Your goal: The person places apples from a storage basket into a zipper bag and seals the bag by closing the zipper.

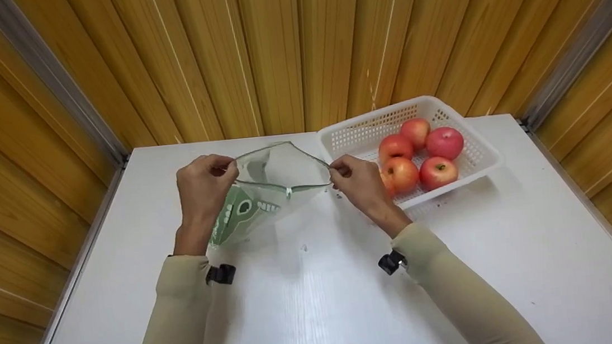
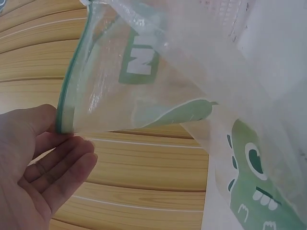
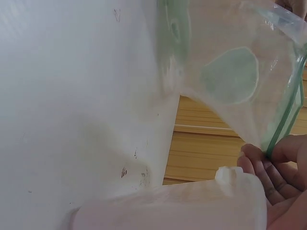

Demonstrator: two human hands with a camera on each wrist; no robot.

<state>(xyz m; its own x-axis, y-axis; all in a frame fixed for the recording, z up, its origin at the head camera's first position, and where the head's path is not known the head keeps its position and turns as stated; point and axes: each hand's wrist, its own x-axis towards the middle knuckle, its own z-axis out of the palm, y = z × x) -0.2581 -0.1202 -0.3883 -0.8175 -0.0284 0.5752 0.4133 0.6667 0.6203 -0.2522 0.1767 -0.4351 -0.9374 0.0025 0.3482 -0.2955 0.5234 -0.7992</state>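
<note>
And here's the zip bag (image 1: 248,208), green-printed and see-through, held up over the left-middle of the worktop (image 1: 298,324), its mouth stretched into a wide gap between two hands! So the opening, I'd judge, is as good as done: front and back rims stand clearly apart, a small pale tab (image 1: 288,192) showing midway along the front one. What's left? Nothing shows inside the bag so far, and the apples (image 1: 439,172), six that I can count (one partly behind the right hand), all lie in the white basket (image 1: 489,159) just to the bag's right.

Now to the fingers! The left hand (image 1: 204,190) pinches one corner of the green-edged mouth, thumb and forefinger closed on it, while the other fingers (image 2: 67,184) reach out loosely beneath. Over on the far corner, the right hand (image 1: 362,185) matches it: thumb and forefinger nipped together on the edge, the rest of its fingers (image 3: 273,182) bent and holding nothing else, close beside the basket. Does the bag's bottom touch the worktop? Can't tell from here.
</note>
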